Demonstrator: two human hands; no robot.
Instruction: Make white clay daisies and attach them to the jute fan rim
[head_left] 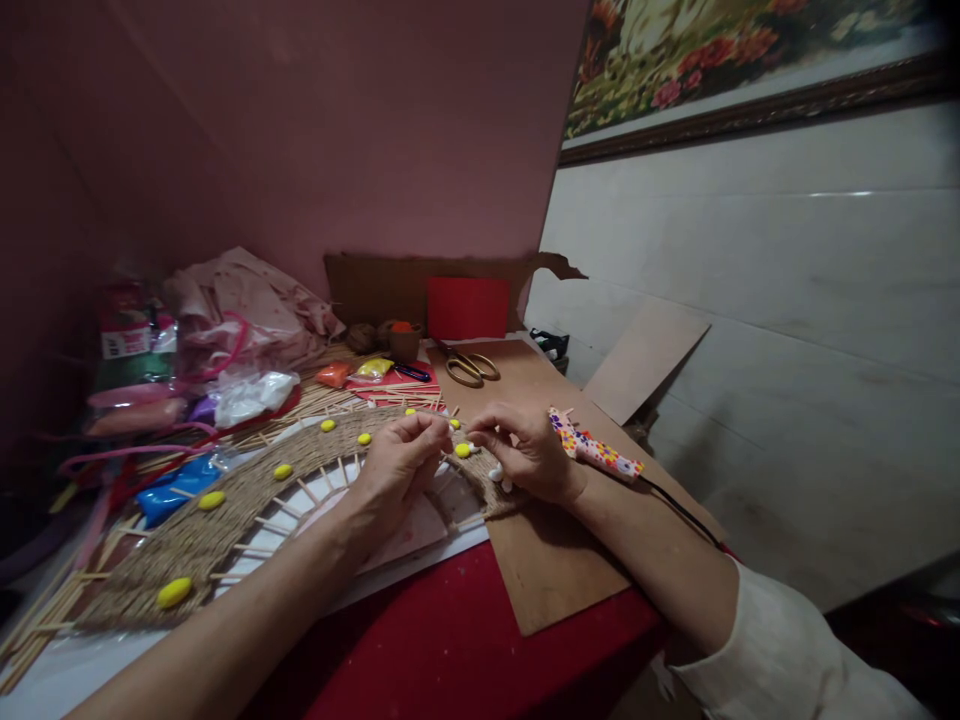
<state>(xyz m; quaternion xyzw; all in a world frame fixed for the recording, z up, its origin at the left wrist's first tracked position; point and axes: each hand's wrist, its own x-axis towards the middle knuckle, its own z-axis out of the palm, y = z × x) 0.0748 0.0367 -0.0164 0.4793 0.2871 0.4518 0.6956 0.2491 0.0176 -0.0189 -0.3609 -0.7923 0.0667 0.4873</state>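
Observation:
An arch of woven twine (247,503) with thin sticks poking out lies on the table, dotted with several yellow oval pieces (212,500). Over its right part, my left hand (409,455) has thumb and fingers pinched together; what they hold is too small to make out. Close beside it on the right, my right hand (525,450) is pinched too, its fingertips near a yellow piece (463,451); anything between them cannot be made out. Small white pieces (496,473) sit on the twine beneath my right hand.
Gold-handled scissors (471,368) lie on a brown board (536,590). A flower-patterned glue gun (600,455) with a black cord rests right of my right hand. Bags of coloured clay (180,487), loose sticks and pink cloth (247,300) crowd the left. A red card (468,307) stands behind.

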